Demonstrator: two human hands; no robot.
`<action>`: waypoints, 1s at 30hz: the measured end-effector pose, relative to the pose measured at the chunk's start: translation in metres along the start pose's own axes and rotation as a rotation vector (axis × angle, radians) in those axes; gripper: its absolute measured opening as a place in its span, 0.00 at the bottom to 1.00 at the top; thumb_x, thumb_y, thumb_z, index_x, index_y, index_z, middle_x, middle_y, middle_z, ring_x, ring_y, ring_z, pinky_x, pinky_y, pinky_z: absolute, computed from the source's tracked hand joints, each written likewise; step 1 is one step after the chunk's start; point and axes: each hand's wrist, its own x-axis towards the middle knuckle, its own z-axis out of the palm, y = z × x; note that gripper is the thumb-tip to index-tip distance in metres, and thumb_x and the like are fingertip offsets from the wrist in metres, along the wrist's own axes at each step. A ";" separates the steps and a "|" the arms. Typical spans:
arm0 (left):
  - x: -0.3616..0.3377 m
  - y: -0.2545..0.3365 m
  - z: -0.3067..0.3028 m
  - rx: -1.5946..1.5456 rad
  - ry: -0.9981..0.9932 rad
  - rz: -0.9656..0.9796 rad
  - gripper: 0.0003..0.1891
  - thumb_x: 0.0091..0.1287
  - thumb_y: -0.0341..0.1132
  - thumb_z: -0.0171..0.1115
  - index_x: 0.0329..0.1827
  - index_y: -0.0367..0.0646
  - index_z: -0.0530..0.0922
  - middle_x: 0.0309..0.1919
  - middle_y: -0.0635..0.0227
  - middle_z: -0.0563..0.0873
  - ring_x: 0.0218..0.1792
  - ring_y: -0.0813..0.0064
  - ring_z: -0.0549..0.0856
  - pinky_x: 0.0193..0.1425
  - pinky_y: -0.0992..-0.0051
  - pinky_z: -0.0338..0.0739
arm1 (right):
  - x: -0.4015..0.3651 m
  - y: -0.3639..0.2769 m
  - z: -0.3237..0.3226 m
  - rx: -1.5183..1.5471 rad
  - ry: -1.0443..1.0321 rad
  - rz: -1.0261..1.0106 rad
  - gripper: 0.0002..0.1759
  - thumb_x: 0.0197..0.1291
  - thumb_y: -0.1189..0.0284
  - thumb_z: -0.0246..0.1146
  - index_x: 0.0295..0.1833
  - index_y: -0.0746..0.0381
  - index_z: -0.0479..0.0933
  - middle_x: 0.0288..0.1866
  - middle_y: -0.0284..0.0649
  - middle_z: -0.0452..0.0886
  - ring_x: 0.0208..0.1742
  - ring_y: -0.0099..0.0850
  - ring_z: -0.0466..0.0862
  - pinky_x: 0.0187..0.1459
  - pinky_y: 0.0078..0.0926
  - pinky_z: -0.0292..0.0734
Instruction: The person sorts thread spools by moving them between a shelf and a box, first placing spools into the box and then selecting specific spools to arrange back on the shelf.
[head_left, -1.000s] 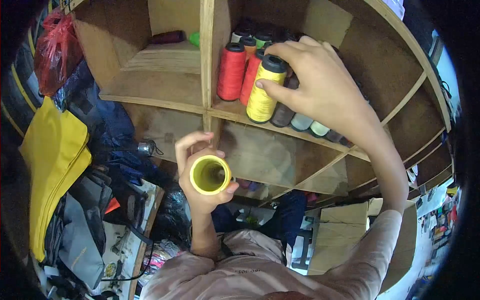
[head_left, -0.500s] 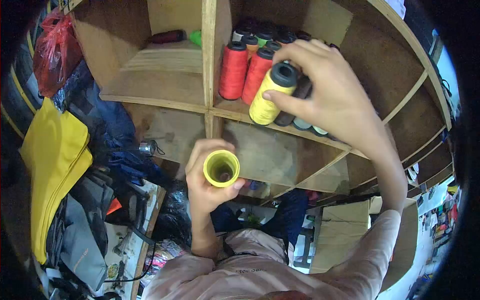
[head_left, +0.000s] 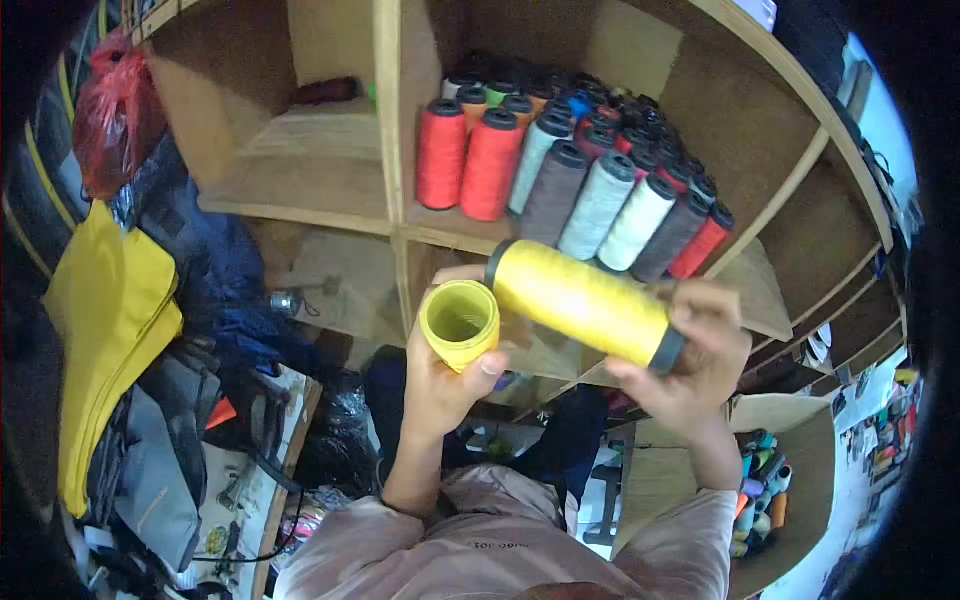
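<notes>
My left hand is closed around a hollow yellow tube, its open end facing up toward me. My right hand grips a yellow thread spool by its black end cap. The spool lies tilted nearly sideways, its far black end right by the tube's rim. Beyond my hands, several upright thread spools stand packed in a shelf compartment, with a red spool, a dark grey spool and a pale blue spool in front.
A wooden shelf divider separates the compartments. On the left hang a red plastic bag and folded yellow material. Small colored spools lie in a cardboard box at right. A grey bag sits at lower left.
My right hand has brought the yellow spool down from the shelf front toward the tube and turned it sideways. My left hand with the tube has moved slightly right.
</notes>
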 end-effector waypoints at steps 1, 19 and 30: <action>0.000 0.002 0.007 -0.067 0.009 -0.079 0.42 0.57 0.57 0.75 0.63 0.31 0.70 0.53 0.58 0.79 0.53 0.67 0.82 0.58 0.66 0.78 | -0.012 -0.002 -0.002 0.026 -0.005 0.034 0.35 0.46 0.69 0.83 0.55 0.61 0.70 0.49 0.47 0.74 0.45 0.38 0.83 0.43 0.32 0.80; -0.005 -0.050 0.059 -0.112 0.055 -0.200 0.18 0.66 0.26 0.68 0.54 0.40 0.69 0.32 0.68 0.82 0.22 0.82 0.79 0.24 0.80 0.74 | -0.068 -0.036 -0.031 0.416 -0.030 0.932 0.40 0.49 0.87 0.64 0.67 0.61 0.55 0.53 0.42 0.71 0.56 0.28 0.75 0.59 0.27 0.69; -0.026 -0.079 0.009 -0.705 -0.561 -0.389 0.24 0.61 0.26 0.72 0.55 0.41 0.68 0.27 0.64 0.80 0.19 0.80 0.77 0.19 0.78 0.70 | -0.061 -0.019 -0.046 0.558 -0.144 0.916 0.37 0.52 0.81 0.63 0.68 0.62 0.56 0.54 0.41 0.74 0.47 0.24 0.78 0.46 0.20 0.73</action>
